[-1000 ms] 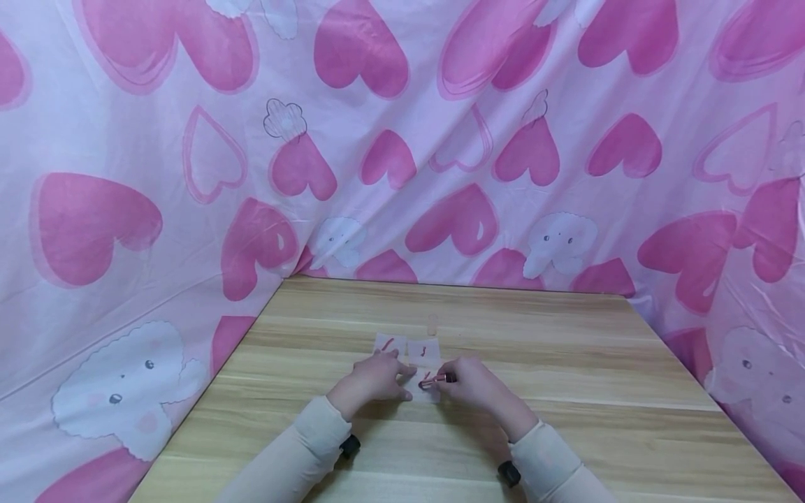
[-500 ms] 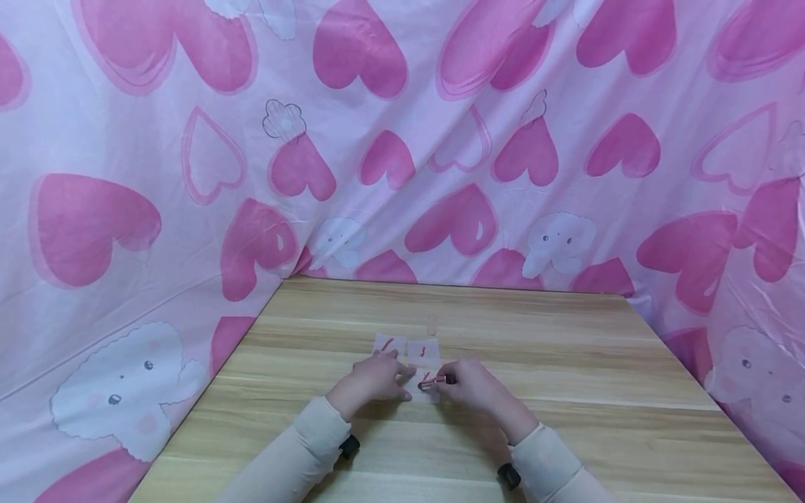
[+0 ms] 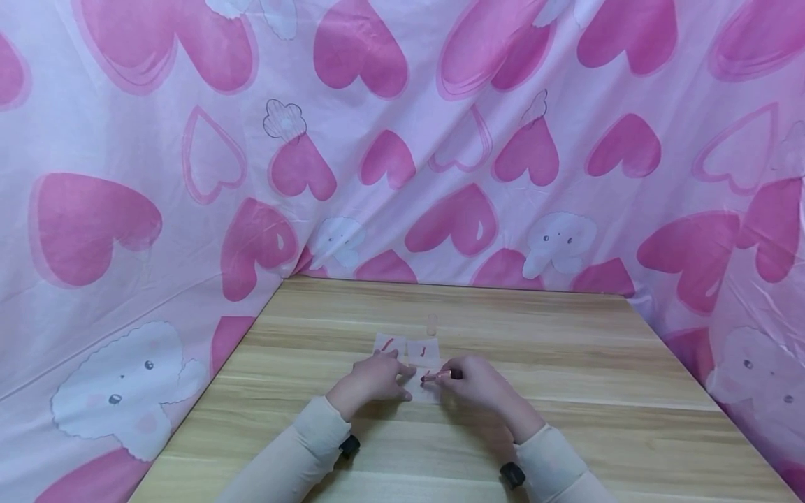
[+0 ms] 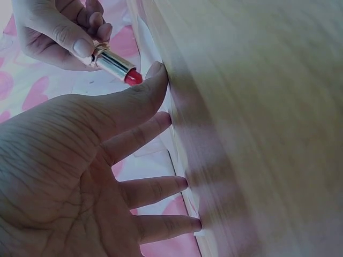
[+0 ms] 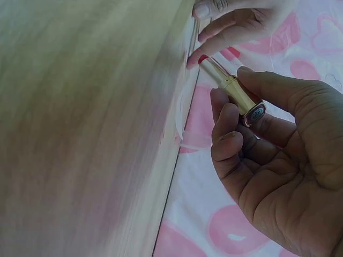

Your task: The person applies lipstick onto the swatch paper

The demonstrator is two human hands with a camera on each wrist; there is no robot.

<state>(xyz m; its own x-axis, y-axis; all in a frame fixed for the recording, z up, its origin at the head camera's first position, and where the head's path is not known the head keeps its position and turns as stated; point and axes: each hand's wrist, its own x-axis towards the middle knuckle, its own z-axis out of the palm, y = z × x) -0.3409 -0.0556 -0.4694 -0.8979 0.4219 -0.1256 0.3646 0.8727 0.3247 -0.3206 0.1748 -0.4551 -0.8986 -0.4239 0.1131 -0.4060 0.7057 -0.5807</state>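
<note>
My right hand [image 3: 479, 384] pinches an uncapped red lipstick [image 5: 240, 94] in a gold tube between thumb and fingers. Its red tip points left, over the nearest small white paper [image 3: 428, 397] in the head view. Whether the tip touches that paper cannot be told. My left hand [image 3: 374, 378] rests with spread, fairly straight fingertips on the papers, its thumb near the lipstick tip. Behind it lie two more white papers: the left paper [image 3: 400, 344] bears a slanting red stroke, and the right paper [image 3: 431, 355] a short wavy red mark. The hands partly cover the nearest sheet.
A small clear oblong piece [image 3: 432, 325] lies behind the papers on the wood-grain table [image 3: 553, 335]. Pink heart-patterned cloth [image 3: 453, 140] hangs along the back and both sides of the table. Dark wrist cameras [image 3: 512, 475] sit below the sleeves.
My right hand has shifted slightly right, and the lipstick tip has moved a little away from me over the nearest paper. The left hand has stayed in place.
</note>
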